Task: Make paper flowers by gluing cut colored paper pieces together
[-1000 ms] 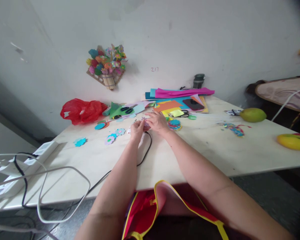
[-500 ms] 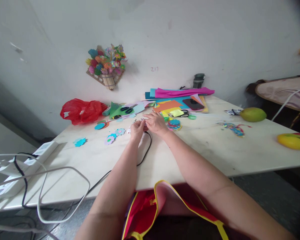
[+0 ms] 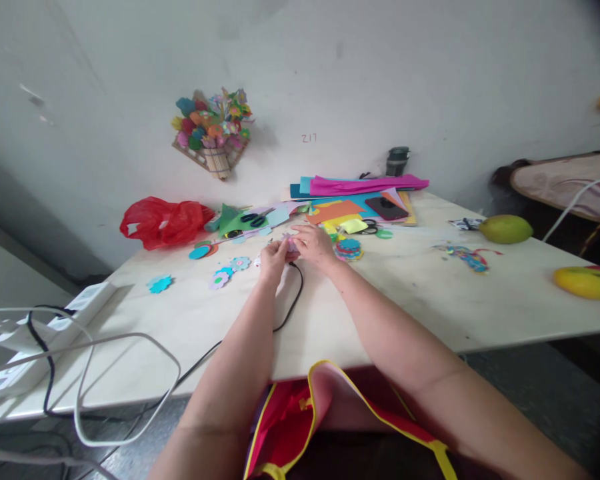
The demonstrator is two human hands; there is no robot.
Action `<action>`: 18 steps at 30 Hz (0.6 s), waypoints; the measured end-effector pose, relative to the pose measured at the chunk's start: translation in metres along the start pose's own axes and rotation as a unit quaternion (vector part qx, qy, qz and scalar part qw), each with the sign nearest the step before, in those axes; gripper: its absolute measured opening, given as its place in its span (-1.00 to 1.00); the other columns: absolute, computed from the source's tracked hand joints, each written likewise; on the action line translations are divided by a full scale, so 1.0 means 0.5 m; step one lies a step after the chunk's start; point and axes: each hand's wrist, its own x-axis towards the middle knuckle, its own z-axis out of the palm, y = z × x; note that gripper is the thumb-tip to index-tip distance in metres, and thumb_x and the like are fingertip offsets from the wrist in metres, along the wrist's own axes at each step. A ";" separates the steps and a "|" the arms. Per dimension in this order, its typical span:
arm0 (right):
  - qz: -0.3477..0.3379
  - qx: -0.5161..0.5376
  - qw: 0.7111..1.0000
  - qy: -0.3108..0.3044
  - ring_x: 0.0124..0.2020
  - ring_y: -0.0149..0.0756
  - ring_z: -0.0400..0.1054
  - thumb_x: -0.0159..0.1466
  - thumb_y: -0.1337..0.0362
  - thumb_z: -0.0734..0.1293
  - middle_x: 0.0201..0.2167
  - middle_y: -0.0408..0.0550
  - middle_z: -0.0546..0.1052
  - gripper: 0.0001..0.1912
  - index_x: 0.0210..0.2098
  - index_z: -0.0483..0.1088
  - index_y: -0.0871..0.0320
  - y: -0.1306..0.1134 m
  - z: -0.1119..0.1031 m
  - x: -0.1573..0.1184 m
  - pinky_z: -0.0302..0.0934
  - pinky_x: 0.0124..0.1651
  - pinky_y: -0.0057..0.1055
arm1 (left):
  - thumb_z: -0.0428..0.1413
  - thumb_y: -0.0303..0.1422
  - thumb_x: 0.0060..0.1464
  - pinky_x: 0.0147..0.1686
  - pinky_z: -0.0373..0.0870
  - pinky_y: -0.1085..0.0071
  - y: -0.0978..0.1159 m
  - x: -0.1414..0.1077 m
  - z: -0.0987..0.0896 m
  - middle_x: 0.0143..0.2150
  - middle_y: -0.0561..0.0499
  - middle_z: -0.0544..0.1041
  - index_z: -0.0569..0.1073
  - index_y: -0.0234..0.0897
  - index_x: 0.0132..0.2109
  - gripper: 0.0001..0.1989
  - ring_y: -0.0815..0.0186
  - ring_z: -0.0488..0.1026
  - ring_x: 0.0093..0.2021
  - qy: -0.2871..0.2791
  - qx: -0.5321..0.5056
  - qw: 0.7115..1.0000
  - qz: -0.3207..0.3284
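My left hand (image 3: 274, 259) and my right hand (image 3: 310, 243) meet over the middle of the table, both closed on a small light purple paper flower (image 3: 292, 245). Its edge shows between the fingertips; most of it is hidden. Just left of my left hand lie paper flowers, a pale blue one (image 3: 240, 263) and a light purple one (image 3: 219, 280) with a green centre. Beside my right hand is a stack of coloured paper discs (image 3: 349, 249). A black cable (image 3: 296, 303) runs to something white, partly hidden beneath my hands.
Scissors (image 3: 257, 217), coloured paper sheets (image 3: 337, 212) and a phone (image 3: 386, 208) lie along the back, with a red plastic bag (image 3: 163, 223) at left. A power strip (image 3: 87, 308) with loose white cables sits at the left edge. Two mangoes (image 3: 506, 229) lie at right.
My right hand's fingers have shifted slightly, and more of the light purple paper flower shows between my hands. The things on the table stay in place.
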 end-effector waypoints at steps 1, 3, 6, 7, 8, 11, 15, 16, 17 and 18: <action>0.025 0.026 0.999 0.010 0.02 -0.16 0.34 0.21 0.38 0.23 0.00 -0.04 0.52 -0.74 -0.32 0.57 0.11 0.003 0.002 0.001 0.15 0.12 -0.20 | 0.30 -0.05 -0.22 -0.40 0.52 0.34 0.001 -0.001 0.000 -0.64 0.05 0.43 0.38 -0.35 -0.47 -0.56 0.25 0.53 -0.52 -0.001 -0.004 1.000 -0.003; 0.096 0.089 0.991 0.024 -0.01 -0.18 0.36 0.18 0.36 0.26 -0.01 -0.01 0.53 -0.77 -0.25 0.55 0.12 0.007 0.005 0.004 0.17 0.10 -0.23 | 0.29 -0.07 -0.19 -0.36 0.52 0.32 0.004 -0.003 0.001 -0.62 0.04 0.45 0.36 -0.35 -0.45 -0.58 0.23 0.55 -0.50 -0.004 -0.010 1.000 -0.010; 0.220 0.208 0.953 0.019 -0.16 -0.22 0.41 0.12 0.26 0.34 -0.14 0.02 0.56 -0.71 -0.16 0.51 0.16 0.011 0.004 0.006 0.25 -0.05 -0.27 | 0.28 -0.08 -0.16 -0.35 0.52 0.33 0.008 -0.006 0.001 -0.60 0.03 0.46 0.34 -0.34 -0.43 -0.58 0.22 0.56 -0.47 -0.014 -0.012 1.000 -0.018; 0.248 0.249 0.936 0.011 -0.22 -0.24 0.41 0.10 0.22 0.36 -0.22 -0.01 0.57 -0.71 -0.19 0.51 0.16 0.011 0.003 0.005 0.26 -0.12 -0.30 | 0.28 -0.08 -0.15 -0.35 0.52 0.34 0.009 -0.007 0.001 -0.60 0.03 0.46 0.34 -0.34 -0.43 -0.58 0.22 0.56 -0.47 -0.019 -0.012 1.000 -0.019; 0.267 0.288 0.920 0.001 -0.27 -0.26 0.40 0.09 0.18 0.36 -0.31 -0.04 0.56 -0.73 -0.25 0.51 0.17 0.011 0.002 0.003 0.26 -0.18 -0.32 | 0.28 -0.07 -0.16 -0.36 0.51 0.35 0.010 -0.008 0.001 -0.60 0.03 0.47 0.34 -0.34 -0.43 -0.58 0.23 0.56 -0.48 -0.025 -0.011 0.999 -0.020; 0.293 0.370 0.881 -0.026 -0.43 -0.32 0.33 0.06 0.09 0.38 -0.56 -0.13 0.46 -0.75 -0.50 0.44 0.17 0.010 0.002 -0.002 0.22 -0.33 -0.38 | 0.28 -0.05 -0.17 -0.39 0.50 0.37 0.011 -0.010 0.000 -0.59 0.02 0.47 0.34 -0.34 -0.43 -0.56 0.25 0.55 -0.50 -0.041 -0.001 0.999 -0.024; 0.324 0.405 0.855 -0.027 -0.54 -0.38 0.23 -0.04 0.10 0.45 -0.69 -0.21 0.30 -0.66 -0.66 0.27 0.15 0.003 0.003 -0.004 0.12 -0.46 -0.43 | 0.27 -0.02 -0.19 -0.41 0.48 0.36 0.009 -0.011 0.000 -0.58 0.02 0.48 0.37 -0.34 -0.41 -0.55 0.26 0.54 -0.51 -0.052 0.015 0.998 -0.025; 0.330 0.409 0.850 -0.027 -0.55 -0.39 0.22 -0.06 0.11 0.46 -0.70 -0.22 0.29 -0.65 -0.67 0.25 0.15 0.000 0.002 -0.004 0.10 -0.47 -0.44 | 0.26 -0.01 -0.19 -0.41 0.48 0.36 0.009 -0.012 0.000 -0.58 0.02 0.48 0.37 -0.34 -0.41 -0.54 0.26 0.53 -0.52 -0.054 0.015 0.998 -0.025; 0.336 0.413 0.846 -0.027 -0.56 -0.40 0.21 -0.06 0.12 0.46 -0.69 -0.22 0.29 -0.65 -0.66 0.24 0.15 -0.003 0.001 -0.004 0.09 -0.49 -0.45 | 0.26 0.01 -0.20 -0.42 0.48 0.35 0.010 -0.012 0.000 -0.57 0.02 0.49 0.37 -0.34 -0.40 -0.53 0.26 0.53 -0.52 -0.057 0.014 0.998 -0.026; 0.343 0.415 0.842 -0.031 -0.56 -0.41 0.21 -0.05 0.13 0.45 -0.68 -0.22 0.30 -0.67 -0.65 0.25 0.15 -0.006 -0.001 -0.004 0.08 -0.50 -0.45 | 0.25 0.02 -0.20 -0.42 0.48 0.34 0.010 -0.013 0.000 -0.56 0.01 0.50 0.38 -0.34 -0.39 -0.52 0.26 0.52 -0.52 -0.060 0.012 0.998 -0.027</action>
